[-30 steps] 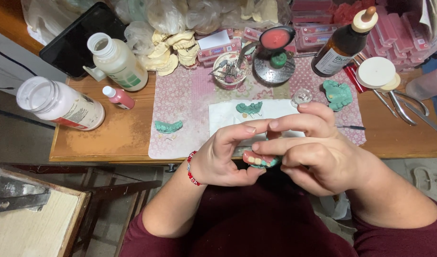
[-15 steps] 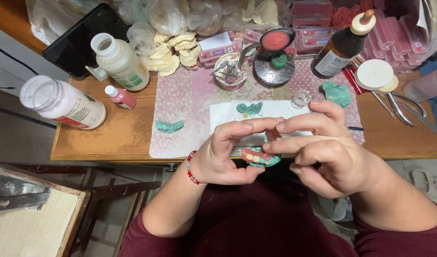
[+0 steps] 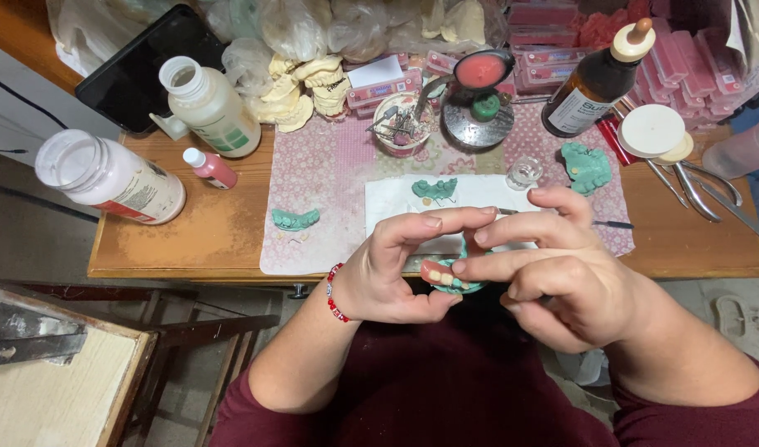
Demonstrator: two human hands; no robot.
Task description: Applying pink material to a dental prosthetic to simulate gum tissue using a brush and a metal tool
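Both hands, left hand and right hand, pinch a green dental cast with pink wax teeth just below the white paper sheet; teeth seating appears underway; next calls for fine fingertip pressure.

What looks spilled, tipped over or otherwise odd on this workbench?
A large white jar lies on its side at the table's left edge. Nothing looks spilled. Both hands hold a green dental model over the lap.

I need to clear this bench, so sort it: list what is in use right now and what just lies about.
In use:
- left hand and right hand, both holding the teal dental model with pink gum and teeth

Lying about:
- teal cast
- white jar
- brown bottle
- small glass cup
- pliers
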